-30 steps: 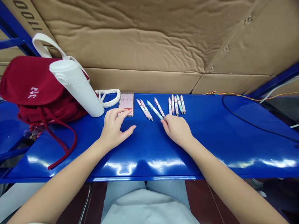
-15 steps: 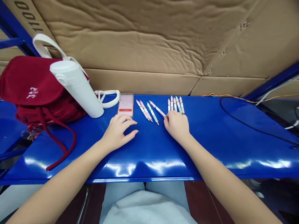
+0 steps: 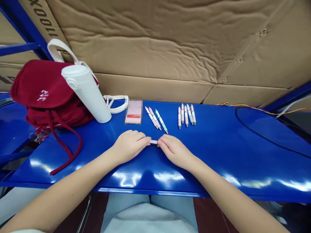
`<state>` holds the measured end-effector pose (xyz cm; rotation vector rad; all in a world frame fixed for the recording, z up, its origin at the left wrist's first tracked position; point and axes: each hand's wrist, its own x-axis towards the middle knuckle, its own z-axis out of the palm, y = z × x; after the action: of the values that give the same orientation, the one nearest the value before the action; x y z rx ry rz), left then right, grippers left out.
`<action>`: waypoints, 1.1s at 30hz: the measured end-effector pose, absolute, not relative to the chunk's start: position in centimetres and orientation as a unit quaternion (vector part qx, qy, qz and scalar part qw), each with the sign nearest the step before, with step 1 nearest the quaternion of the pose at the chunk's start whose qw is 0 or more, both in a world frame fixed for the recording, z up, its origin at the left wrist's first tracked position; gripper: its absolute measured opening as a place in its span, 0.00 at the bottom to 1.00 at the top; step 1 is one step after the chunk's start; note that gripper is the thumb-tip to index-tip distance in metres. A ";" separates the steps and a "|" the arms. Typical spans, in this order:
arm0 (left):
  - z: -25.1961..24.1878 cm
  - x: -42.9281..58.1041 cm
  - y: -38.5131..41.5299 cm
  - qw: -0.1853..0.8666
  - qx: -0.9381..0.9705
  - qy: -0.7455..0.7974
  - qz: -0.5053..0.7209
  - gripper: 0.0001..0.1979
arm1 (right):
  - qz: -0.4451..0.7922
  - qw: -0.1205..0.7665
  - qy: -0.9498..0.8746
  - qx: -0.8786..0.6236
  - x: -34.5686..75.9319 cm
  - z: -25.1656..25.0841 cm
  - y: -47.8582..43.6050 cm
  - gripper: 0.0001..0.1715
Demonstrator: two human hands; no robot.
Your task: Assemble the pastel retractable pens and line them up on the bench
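Note:
A pink pen (image 3: 153,141) lies crosswise at the table's middle, and only a short piece of it shows. My left hand (image 3: 129,146) and my right hand (image 3: 173,150) meet it from either side, their fingertips pinching its two ends. Beyond them, a loose group of several pink and mint pens (image 3: 155,118) lies angled beside a phone (image 3: 133,112) with a blurred screen. Further right, several similar pens (image 3: 186,115) stand side by side in a tight row.
The blue metal bench top (image 3: 218,155) carries a white insulated bottle (image 3: 86,94) lying against a dark red cloth bag (image 3: 41,87) at left. A black cable loop (image 3: 262,129) lies at right. Cardboard sheets (image 3: 155,42) rise behind.
The pink pen has left the pens near the row and now sits between my hands. My right hand has moved down and left; my left hand has moved right to meet it.

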<state>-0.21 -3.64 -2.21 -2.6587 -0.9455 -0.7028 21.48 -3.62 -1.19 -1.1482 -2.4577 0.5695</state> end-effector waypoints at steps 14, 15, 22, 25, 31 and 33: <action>-2.1 -0.6 -3.6 -0.016 -0.914 -0.332 -0.232 0.14 | 0.186 0.230 -0.860 -0.415 21.9 -1.1 -3.5 0.08; -2.1 -0.6 -3.6 -0.025 -0.913 -0.336 -0.229 0.14 | 0.192 0.228 -0.858 -0.418 21.9 -1.1 -3.5 0.09; -1.9 -0.6 -3.7 -0.067 -0.903 -0.352 -0.237 0.13 | 0.224 0.246 -0.844 -0.421 21.7 -1.4 -3.5 0.09; -1.6 -0.5 -3.7 -0.090 -0.902 -0.350 -0.236 0.10 | 0.229 0.216 -0.852 -0.418 21.8 -1.4 -3.4 0.09; -1.9 -0.6 -3.5 -0.087 -0.901 -0.342 -0.253 0.08 | 0.220 0.237 -0.843 -0.430 21.8 -1.2 -3.5 0.07; -2.0 -0.6 -3.5 -0.082 -0.900 -0.342 -0.256 0.07 | 0.212 0.230 -0.848 -0.428 21.8 -1.1 -3.4 0.08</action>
<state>-0.61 -3.49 -1.97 -2.9871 -1.1348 -0.8492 21.78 -3.44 -1.11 -1.1770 -2.3329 0.5838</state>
